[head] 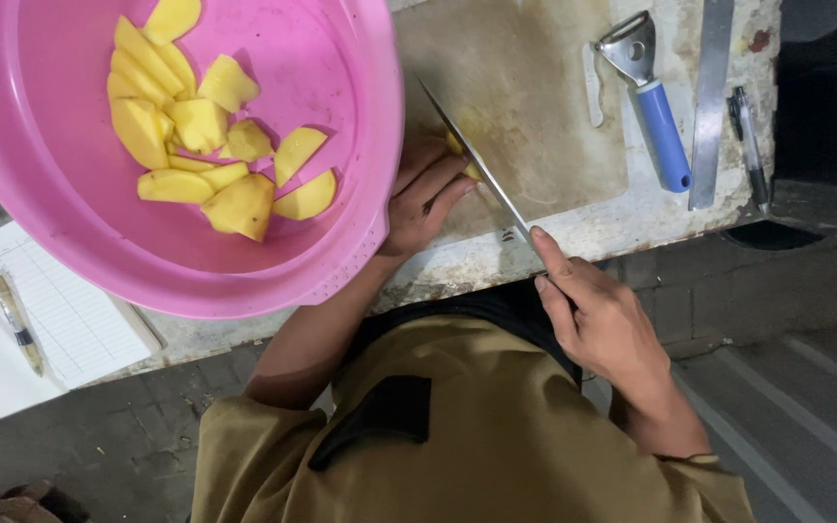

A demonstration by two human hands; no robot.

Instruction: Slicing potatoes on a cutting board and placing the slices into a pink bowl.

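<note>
- Worn pale stone worktop (622,225), chipped along its edge, carries a scuffed cutting board (525,107); grey paved floor (796,387) lies below.
- Left hand (423,194) has its grip closed over a yellow potato piece (459,147) on the board.
- Right hand (598,315) grips the knife (467,155), blade across the piece.
- Pink basin (79,194) of cut potato sits just left; peeler (651,97), metal ruler (709,97), 2 pens and a notepad (41,310) lie around.

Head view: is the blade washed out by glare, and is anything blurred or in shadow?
Head view: the knife blade shows a pale sheen but stays readable; the pink bowl, close to the lens, looks oversized; the left hand covers most of the potato piece; the floor lies dim.
</note>
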